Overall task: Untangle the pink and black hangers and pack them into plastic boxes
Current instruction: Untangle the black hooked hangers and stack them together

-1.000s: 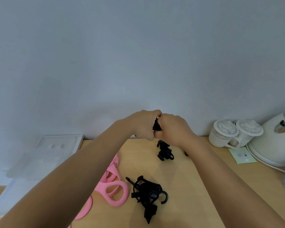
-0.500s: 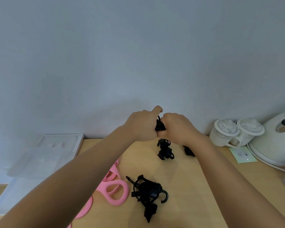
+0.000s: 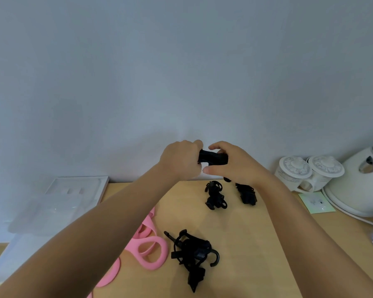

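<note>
Found left hand (image 3: 180, 161) and right hand (image 3: 230, 166) gripping one black hanger (image 3: 213, 157), raised beyond the black tangle (image 3: 192, 252). Noted pink hangers (image 3: 153, 250) just left of the tangle, plastic boxes (image 3: 52, 209) farther left.

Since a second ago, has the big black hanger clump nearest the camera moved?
No. The black hanger clump lies just right of the pink hangers, as before.

Plastic boxes (image 3: 52, 209) sit on the table (image 3: 256, 244) at ten o'clock, lidded cups (image 3: 308, 173) and kettle (image 3: 357, 186) at two. Small hanger clumps (image 3: 214, 195) lie at twelve, below the hanger (image 3: 213, 158) the left hand (image 3: 181, 160) and right hand (image 3: 235, 166) hold; a bigger tangle (image 3: 192, 252) at six, looped hangers (image 3: 151, 250) at eight.
</note>
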Available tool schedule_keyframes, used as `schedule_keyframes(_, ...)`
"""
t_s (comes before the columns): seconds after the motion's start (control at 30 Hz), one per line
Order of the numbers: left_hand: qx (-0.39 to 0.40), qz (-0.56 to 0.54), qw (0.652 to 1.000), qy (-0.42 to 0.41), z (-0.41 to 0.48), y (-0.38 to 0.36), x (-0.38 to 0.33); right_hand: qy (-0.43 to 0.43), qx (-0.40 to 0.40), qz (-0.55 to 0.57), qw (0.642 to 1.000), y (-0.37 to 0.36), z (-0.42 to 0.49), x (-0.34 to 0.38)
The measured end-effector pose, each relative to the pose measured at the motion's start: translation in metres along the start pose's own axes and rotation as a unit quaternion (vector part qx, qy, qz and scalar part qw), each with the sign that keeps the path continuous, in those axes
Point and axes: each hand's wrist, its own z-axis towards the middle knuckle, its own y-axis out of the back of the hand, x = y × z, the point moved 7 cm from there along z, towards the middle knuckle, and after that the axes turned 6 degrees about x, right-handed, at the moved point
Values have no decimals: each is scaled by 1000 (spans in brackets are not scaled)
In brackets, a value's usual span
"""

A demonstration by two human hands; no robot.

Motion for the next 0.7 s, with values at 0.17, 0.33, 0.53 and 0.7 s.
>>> schedule_keyframes(0.17, -3, -54, 997, 47, 2, 0, 20, 26, -97, 208, 973, 17, -11, -15)
schedule_keyframes(0.33, -22, -76, 995, 59, 1, 3, 30, -51, -170, 391, 903, 22, -11, -42)
schedule_keyframes(0.53, -45, -49, 996, 57, -4, 1, 32, -54, -134, 459, 876, 12, -10, -38)
schedule_keyframes(0.7, -47, -14, 997, 55, -7, -10, 32, -34, -173, 395, 902, 11, -7, -32)
